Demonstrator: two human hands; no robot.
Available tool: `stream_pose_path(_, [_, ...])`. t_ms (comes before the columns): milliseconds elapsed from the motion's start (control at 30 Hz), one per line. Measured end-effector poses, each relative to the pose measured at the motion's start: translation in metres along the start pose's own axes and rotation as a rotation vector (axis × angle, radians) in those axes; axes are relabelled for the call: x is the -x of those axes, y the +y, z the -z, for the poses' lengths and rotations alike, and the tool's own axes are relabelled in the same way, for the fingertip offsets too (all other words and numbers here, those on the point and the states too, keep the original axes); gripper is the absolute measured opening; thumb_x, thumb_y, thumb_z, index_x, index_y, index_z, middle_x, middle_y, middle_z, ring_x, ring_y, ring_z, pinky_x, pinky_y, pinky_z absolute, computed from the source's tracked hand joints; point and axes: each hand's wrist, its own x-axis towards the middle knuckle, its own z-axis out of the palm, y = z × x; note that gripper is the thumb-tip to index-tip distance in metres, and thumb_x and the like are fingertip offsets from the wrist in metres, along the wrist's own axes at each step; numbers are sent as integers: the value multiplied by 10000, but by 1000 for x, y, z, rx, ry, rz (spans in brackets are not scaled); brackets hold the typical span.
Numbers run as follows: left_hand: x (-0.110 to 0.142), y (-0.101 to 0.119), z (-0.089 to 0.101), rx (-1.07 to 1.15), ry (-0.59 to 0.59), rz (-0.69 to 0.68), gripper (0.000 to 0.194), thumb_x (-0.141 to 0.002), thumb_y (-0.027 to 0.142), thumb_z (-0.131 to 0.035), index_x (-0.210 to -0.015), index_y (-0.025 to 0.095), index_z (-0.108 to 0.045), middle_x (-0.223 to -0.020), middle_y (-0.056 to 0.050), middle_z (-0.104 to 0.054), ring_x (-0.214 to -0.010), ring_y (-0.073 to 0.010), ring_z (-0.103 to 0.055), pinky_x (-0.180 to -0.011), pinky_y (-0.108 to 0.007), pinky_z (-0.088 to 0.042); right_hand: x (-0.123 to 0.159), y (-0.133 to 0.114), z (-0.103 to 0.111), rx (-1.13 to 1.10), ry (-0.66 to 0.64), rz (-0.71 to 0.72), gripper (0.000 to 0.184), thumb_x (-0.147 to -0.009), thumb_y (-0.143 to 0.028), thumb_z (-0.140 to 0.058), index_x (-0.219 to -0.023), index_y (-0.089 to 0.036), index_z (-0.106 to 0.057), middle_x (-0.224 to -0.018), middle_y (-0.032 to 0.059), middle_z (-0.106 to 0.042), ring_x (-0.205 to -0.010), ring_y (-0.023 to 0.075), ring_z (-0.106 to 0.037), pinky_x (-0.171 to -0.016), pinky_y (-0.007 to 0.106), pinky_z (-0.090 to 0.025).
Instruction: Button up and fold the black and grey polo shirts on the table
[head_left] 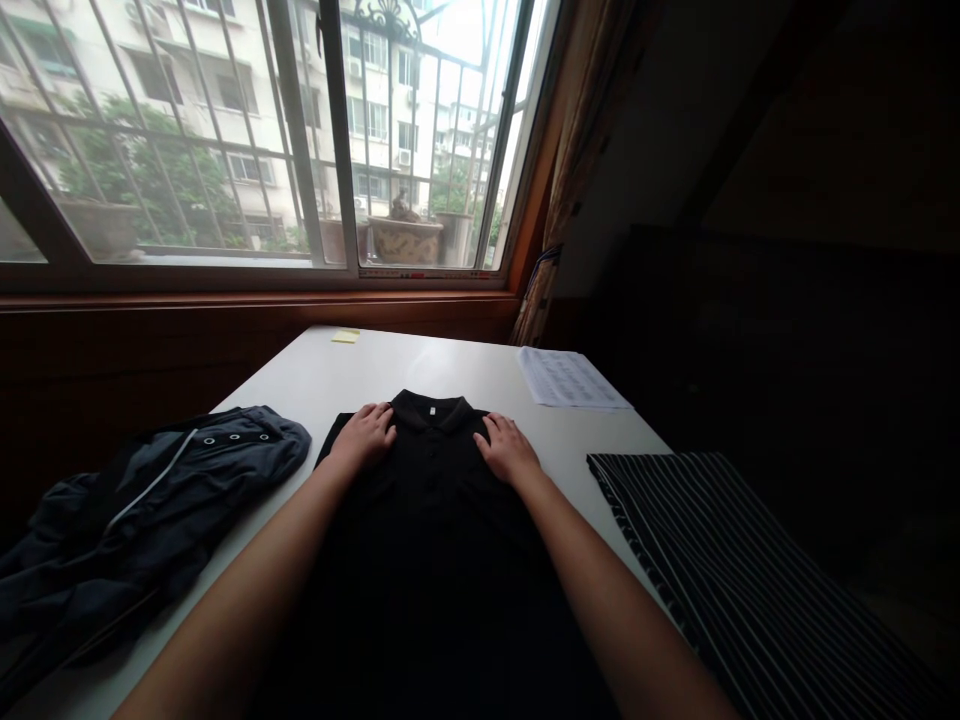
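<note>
A black polo shirt lies front side up on the white table, its collar toward the window and a small white label showing inside the neck. My left hand rests flat on the shirt's left shoulder area, fingers stretched toward the collar. On the opposite shoulder lies my right hand, its fingers spread over the fabric. Neither hand grips the cloth as far as I can see. The lower part of the shirt merges into darkness between my forearms.
Crumpled dark trousers with eyelets and white piping lie at the left edge. A striped black cloth hangs over the right edge. Printed papers sit at the back right, yellow sticky notes at the back left. A barred window is beyond.
</note>
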Motion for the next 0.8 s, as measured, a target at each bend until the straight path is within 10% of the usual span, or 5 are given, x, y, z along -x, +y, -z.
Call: stream_pose_path(800, [-24,-13,-11,34,4,-39,503,-1002,328,-339,-1405,93,-527,-1483,-145,-524,-1425,-249,-405,-1220,-384,-191,-27,9,-7,-31,-2,33,597,-1014,-502,-355,-1475,-138,-464,-1534,119,-433,-1408,265,-357,-1181,376,-242])
